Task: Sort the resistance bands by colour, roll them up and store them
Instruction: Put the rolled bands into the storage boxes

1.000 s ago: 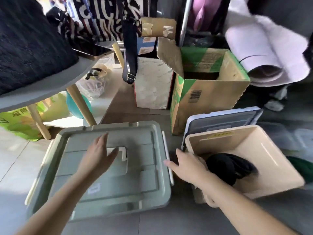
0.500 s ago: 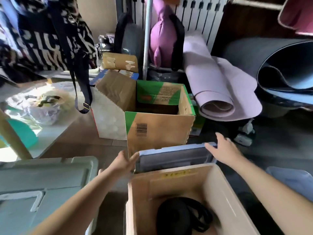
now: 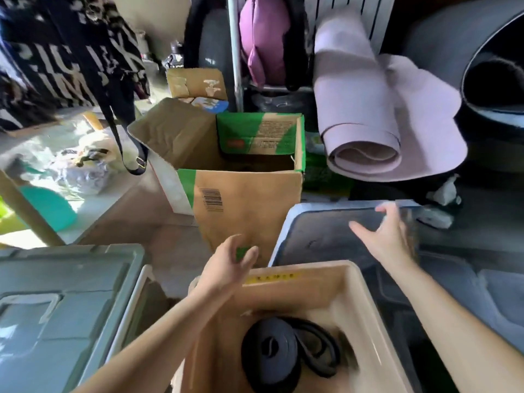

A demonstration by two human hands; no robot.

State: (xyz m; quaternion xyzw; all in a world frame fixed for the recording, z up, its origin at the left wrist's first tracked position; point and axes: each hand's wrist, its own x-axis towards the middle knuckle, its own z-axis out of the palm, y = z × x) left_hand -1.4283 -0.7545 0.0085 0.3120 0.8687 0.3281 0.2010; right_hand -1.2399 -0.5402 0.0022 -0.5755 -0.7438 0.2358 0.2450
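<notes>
printed matter, head view. cardboard box (image 3: 249,211): a black barcode (image 3: 211,200) stands on the tan front face, its digits not legible; the raised inner flap (image 3: 263,134), green and tan, carries lines of small dark print and a red label patch (image 3: 235,143), both too blurred to read. beige bin (image 3: 312,290): a yellow label strip (image 3: 272,278) with dark characters runs along the far inner wall, unreadable. black hanging fabric (image 3: 71,52), upper left: large white block letters, blurred and broken by folds, no whole word legible. no brand or number can be read.
</notes>
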